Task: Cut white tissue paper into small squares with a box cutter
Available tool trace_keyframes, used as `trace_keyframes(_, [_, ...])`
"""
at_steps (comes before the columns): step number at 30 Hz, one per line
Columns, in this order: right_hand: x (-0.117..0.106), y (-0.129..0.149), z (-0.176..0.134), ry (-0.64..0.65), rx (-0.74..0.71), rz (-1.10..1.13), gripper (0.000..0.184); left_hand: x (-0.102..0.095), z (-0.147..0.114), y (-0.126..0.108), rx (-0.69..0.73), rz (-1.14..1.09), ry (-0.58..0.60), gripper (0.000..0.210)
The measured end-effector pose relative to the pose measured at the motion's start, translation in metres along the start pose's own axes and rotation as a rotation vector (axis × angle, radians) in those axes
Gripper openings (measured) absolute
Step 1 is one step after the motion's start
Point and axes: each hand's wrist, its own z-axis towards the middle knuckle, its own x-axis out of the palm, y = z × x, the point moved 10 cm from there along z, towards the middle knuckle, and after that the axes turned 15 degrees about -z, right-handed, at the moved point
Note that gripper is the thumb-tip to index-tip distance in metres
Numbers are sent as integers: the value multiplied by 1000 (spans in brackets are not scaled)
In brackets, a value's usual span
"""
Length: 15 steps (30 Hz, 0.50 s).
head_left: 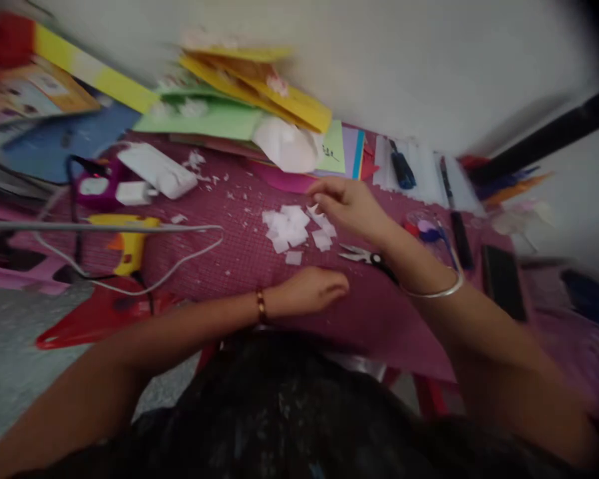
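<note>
Over the maroon table, my right hand [352, 207] has its fingers pinched together, with a small curved piece of white paper [315, 211] at the fingertips. Just below and to the left lies a loose heap of cut white paper squares [285, 227], with a few more pieces beside it. My left hand [307, 291] is closer to my body, its fingers curled closed; whatever may be inside is hidden. Scissors [357, 254] with black handles lie partly open under my right forearm. The view is somewhat blurred.
A yellow glue gun [130, 243] and a grey cable lie left, near a white power adapter [157, 169]. Coloured paper sheets [204, 114] and a crumpled white paper [287, 145] stand against the wall. A dark phone [504, 281] and a black-handled knife [460, 236] are right.
</note>
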Motion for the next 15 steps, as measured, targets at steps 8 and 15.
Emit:
trace_keyframes(8, [-43, -54, -155, -259, 263, 41, 13, -14, 8, 29, -249, -640, -208, 11])
trace_keyframes(15, [-19, -37, -184, -61, 54, -59, 19, -31, -6, 6, -321, -397, -252, 14])
